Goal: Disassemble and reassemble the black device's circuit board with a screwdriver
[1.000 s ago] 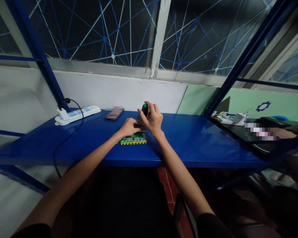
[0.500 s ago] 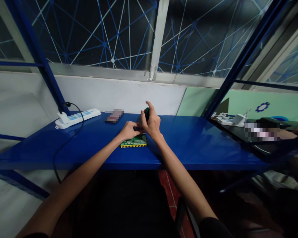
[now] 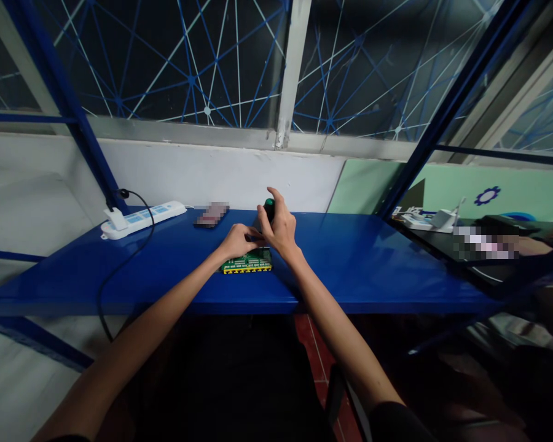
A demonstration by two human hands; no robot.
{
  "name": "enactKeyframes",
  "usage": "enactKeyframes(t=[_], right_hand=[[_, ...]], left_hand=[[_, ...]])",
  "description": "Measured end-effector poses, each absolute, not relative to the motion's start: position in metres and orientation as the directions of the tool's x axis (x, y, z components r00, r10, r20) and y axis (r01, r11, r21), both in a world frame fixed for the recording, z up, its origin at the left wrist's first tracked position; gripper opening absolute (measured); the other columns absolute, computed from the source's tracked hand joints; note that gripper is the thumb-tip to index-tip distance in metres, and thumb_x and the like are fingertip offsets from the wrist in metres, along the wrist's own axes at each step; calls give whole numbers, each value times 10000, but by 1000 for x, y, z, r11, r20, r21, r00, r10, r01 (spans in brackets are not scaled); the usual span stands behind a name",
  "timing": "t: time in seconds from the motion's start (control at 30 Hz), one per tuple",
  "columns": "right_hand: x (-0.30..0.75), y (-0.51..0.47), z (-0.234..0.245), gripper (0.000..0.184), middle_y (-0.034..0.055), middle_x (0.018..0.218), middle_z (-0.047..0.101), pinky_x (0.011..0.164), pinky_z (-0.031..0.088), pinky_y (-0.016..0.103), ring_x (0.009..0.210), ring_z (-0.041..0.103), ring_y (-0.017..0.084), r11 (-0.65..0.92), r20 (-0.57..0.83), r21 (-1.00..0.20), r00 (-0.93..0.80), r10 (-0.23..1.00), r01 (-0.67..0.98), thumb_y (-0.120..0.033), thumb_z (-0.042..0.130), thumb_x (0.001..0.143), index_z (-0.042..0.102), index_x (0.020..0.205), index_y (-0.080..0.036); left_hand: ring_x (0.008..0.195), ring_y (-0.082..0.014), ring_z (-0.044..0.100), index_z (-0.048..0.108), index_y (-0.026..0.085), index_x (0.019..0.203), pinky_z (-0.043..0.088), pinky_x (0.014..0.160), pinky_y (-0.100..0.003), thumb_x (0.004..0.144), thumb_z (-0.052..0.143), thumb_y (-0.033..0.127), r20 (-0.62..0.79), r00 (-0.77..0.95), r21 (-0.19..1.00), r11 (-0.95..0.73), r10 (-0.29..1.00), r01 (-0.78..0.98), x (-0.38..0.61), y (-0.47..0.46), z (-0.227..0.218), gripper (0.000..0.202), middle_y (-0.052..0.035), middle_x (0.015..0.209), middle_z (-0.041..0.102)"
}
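A green circuit board [image 3: 247, 262] with a yellow-striped front edge lies flat on the blue table [image 3: 359, 264]. My left hand [image 3: 238, 240] rests on the board's far edge, fingers curled and pinched near a small dark part. My right hand [image 3: 278, 228] is wrapped round the dark green handle of a screwdriver [image 3: 269, 209], held upright over the board's far right corner. The tool's tip is hidden behind my fingers.
A white power strip [image 3: 141, 218] with a plugged black cable [image 3: 120, 270] sits at the back left. A small blurred object [image 3: 211, 215] lies behind the board. To the right, a darker bench holds white items [image 3: 435, 220]. A wall and window stand behind.
My right hand has shifted slightly on the screwdriver handle, fingers regripping. The left hand stays on the board. The view has dropped a little.
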State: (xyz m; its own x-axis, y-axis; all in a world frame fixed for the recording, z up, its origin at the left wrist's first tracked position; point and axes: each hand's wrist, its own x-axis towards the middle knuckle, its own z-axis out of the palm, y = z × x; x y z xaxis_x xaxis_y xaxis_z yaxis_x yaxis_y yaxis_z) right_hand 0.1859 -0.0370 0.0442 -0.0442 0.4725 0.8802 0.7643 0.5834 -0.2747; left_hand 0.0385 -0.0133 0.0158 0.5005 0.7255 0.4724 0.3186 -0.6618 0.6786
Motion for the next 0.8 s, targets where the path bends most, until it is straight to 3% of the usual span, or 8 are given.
enactKeyframes(t=[0.2,0.6,0.8], right_hand=[[186,-37,45,475,105,1118,676,708,502,303,862,656,190,570,868,-269,-61,492,776,-345,356,993,383,1439,-183],[186,-36,45,455,101,1121,673,677,496,295,908,656,197,578,865,-271,-68,496,769,-345,362,1003,397,1429,-191],[187,-36,46,414,95,1218,649,701,504,286,982,651,190,574,866,-262,-73,494,776,-310,330,1012,431,1397,-197]], left_hand=[[781,-211,704,795,148,859,531,680,-288,754,710,291,479,523,675,-677,705,294,38,-12,14,197,-96,866,770],[755,-208,696,794,145,867,524,686,-290,744,706,291,471,505,685,-661,723,307,39,-14,16,211,-92,865,771],[807,-214,703,789,151,911,526,693,-284,736,708,266,496,503,668,-681,708,301,39,-13,13,225,-90,903,771]])
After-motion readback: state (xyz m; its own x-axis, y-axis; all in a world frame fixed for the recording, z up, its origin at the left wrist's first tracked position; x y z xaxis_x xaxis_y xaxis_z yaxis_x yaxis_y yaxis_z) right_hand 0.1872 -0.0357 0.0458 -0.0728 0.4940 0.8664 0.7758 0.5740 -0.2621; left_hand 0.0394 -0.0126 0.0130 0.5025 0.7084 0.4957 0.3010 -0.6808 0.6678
